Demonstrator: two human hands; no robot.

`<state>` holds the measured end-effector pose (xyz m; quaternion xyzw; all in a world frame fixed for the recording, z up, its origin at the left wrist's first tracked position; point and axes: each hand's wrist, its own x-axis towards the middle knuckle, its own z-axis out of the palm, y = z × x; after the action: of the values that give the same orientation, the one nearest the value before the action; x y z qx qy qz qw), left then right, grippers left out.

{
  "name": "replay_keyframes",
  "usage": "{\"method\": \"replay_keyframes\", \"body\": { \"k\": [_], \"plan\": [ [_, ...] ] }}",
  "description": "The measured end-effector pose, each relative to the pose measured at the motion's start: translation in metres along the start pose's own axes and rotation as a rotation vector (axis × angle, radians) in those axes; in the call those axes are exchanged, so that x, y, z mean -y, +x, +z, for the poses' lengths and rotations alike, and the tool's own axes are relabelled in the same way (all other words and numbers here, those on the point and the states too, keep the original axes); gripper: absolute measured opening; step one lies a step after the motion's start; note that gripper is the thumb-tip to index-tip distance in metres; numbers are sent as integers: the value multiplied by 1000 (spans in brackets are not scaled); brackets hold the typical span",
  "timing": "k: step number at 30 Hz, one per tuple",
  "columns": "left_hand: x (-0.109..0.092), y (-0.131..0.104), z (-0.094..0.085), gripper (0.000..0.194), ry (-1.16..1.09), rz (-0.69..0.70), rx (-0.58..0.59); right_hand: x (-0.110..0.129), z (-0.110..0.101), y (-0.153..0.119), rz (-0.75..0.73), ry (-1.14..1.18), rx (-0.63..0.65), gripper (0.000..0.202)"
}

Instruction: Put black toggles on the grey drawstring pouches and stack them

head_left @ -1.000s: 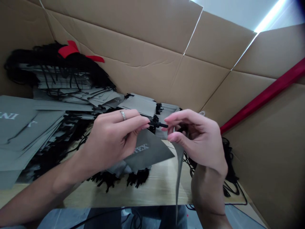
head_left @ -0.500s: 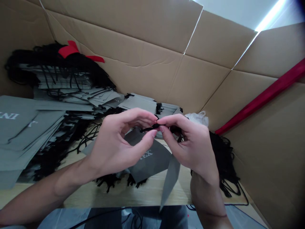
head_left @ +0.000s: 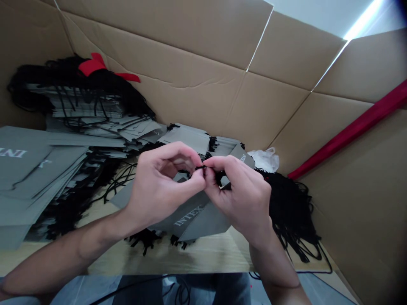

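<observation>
Both hands meet above the middle of the table, pinching a short stretch of black cord [head_left: 199, 168]. My left hand [head_left: 165, 186] grips it between thumb and index finger, the other fingers curled behind. Thumb and index finger of my right hand [head_left: 240, 192] pinch the same cord close by, the two sets of fingertips touching. Most of the cord is hidden by the fingers. Below them lies a grey card or bag piece [head_left: 190, 216] printed INTEX, partly covered by my hands.
Stacks of grey printed pieces [head_left: 25, 178] with black cord ends fill the left. Further back, black cords [head_left: 127, 97] with a red strip [head_left: 93, 65] top another pile. To the right lie a black cord bundle [head_left: 291, 212] and clear plastic [head_left: 265, 160]. Cardboard walls [head_left: 190, 63] surround the table.
My right hand has moved left and its fingertips have closed up against the left ones. The grey piece below has swung up and no longer hangs past the table edge.
</observation>
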<state>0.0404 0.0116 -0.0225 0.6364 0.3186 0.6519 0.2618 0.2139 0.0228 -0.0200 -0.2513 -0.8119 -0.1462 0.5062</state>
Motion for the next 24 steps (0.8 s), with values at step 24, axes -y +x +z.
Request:
{"method": "replay_keyframes", "body": {
  "k": [24],
  "plan": [
    [-9,7,-7,8,-205,-222,155,-7,-17,9,362,378,127,11]
  ]
}}
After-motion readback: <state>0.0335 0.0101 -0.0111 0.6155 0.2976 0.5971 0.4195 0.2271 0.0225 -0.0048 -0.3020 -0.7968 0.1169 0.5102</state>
